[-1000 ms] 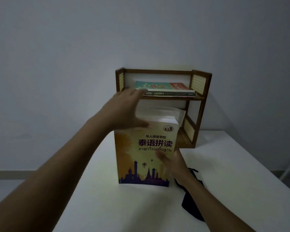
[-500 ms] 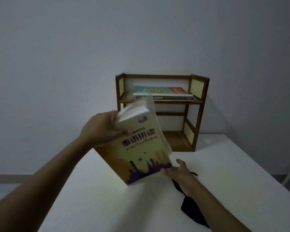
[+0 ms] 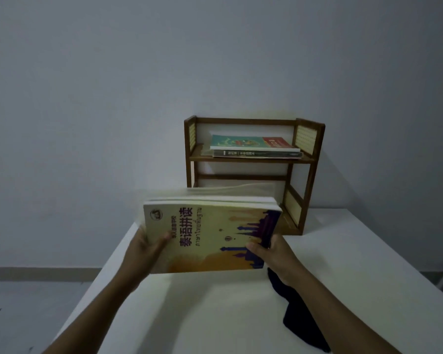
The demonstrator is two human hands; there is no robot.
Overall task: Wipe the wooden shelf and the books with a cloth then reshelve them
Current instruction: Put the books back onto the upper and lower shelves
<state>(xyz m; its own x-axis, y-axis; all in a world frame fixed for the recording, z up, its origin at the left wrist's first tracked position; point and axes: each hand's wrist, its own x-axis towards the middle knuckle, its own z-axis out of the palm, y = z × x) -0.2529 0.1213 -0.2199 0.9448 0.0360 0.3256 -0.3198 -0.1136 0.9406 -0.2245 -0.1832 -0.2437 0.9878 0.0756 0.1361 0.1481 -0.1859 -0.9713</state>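
The yellow book (image 3: pixel 210 238) is held flat, cover up and turned sideways, above the far left part of the table (image 3: pixel 215 315), just in front of the wooden shelf (image 3: pixel 251 159). The left hand (image 3: pixel 145 247) grips its left end, thumb on the cover. The right hand (image 3: pixel 275 252) grips the right end, thumb on the purple skyline. The upper pages appear blurred.

The dark cloth (image 3: pixel 302 312) lies on the table toward the right edge, partly under the right forearm, held by neither hand. Two flat books (image 3: pixel 256 148) are stacked on the upper tier; the lower tier is largely hidden behind the held book.

Step judged: reshelving of this book, or presentation for wiping; which cannot be told. If reshelving, the book must be slid level into the lower tier, between the side frames.
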